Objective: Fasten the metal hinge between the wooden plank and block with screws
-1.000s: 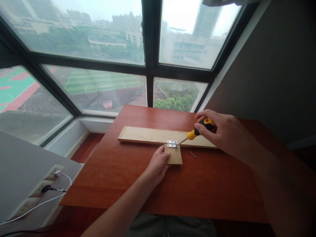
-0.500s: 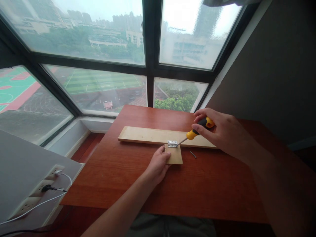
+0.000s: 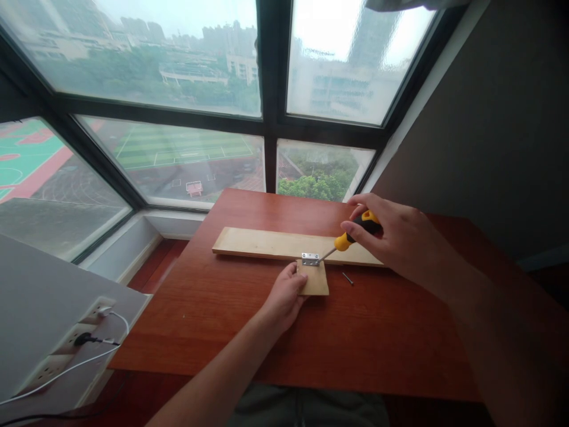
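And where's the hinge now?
Just below and right of the head view's centre, the hinge spans the long board and the small board in the left hand, at the tip of the screwdriver.

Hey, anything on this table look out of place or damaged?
Nothing looks spilled or damaged. The one stray item: a thin grey metal screw or nail lies loose on the reddish-brown wooden table, right of the small tan wooden piece, not fastened into anything.

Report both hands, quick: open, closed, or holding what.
Left hand: closed on the left edge of the small wooden piece.
Right hand: closed on the yellow-and-black screwdriver, its tip at the metal hinge.
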`<action>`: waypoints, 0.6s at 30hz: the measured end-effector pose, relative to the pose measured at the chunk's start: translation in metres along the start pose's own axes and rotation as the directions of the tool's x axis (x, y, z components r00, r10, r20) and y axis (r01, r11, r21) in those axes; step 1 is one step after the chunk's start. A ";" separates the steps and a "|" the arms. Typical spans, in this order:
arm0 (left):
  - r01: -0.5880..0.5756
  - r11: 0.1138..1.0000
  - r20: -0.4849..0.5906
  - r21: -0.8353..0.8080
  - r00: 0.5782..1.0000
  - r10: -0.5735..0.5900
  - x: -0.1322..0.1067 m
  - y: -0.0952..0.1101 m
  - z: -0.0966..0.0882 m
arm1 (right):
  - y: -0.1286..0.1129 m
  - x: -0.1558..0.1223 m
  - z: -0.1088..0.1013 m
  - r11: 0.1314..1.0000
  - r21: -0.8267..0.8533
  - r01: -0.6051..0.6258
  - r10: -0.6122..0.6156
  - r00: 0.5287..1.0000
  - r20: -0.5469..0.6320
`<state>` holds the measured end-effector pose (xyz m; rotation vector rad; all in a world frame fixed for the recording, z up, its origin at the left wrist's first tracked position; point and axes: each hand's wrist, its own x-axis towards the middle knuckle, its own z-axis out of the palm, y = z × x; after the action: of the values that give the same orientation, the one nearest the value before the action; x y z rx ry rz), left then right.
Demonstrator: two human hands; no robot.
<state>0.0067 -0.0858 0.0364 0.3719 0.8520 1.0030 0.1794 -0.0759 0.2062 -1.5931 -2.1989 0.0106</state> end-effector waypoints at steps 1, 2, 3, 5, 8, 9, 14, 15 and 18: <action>0.000 1.000 -0.001 0.001 1.000 0.000 0.000 0.000 0.000 | 0.000 0.001 0.000 1.000 -0.011 -0.010 0.010 1.000 0.005; 0.000 1.000 -0.003 0.002 1.000 0.000 0.000 0.000 0.000 | -0.001 0.001 0.000 1.000 -0.009 -0.013 0.013 1.000 0.007; 0.000 1.000 -0.003 0.003 1.000 0.000 0.000 0.000 0.000 | -0.001 0.002 0.000 1.000 -0.001 -0.010 0.010 1.000 0.004; 0.000 1.000 -0.001 0.004 1.000 0.000 -0.001 0.000 0.000 | -0.001 0.002 -0.001 1.000 0.025 -0.002 0.002 1.000 0.005; -0.003 1.000 0.006 0.002 1.000 0.003 -0.001 0.001 0.001 | -0.001 0.000 -0.002 0.997 0.079 0.016 -0.018 0.999 0.026; -0.004 1.000 0.006 0.001 1.000 0.004 -0.001 0.001 0.001 | -0.002 0.000 -0.003 0.995 0.095 0.024 -0.028 0.999 0.035; 0.003 1.000 0.007 0.008 1.000 -0.003 -0.002 0.001 0.002 | -0.003 0.000 -0.004 0.999 0.044 0.009 -0.010 1.000 0.025; 0.003 1.000 0.006 0.009 1.000 -0.003 -0.002 0.001 0.002 | -0.003 0.000 -0.004 1.000 0.020 -0.003 0.003 1.000 0.025; 0.001 1.000 0.003 0.009 1.000 -0.001 -0.002 0.001 0.002 | -0.004 0.001 -0.004 1.000 -0.009 -0.013 0.014 0.999 0.031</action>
<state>0.0069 -0.0864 0.0392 0.3805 0.8546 0.9980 0.1773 -0.0768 0.2111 -1.6228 -2.2146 0.0301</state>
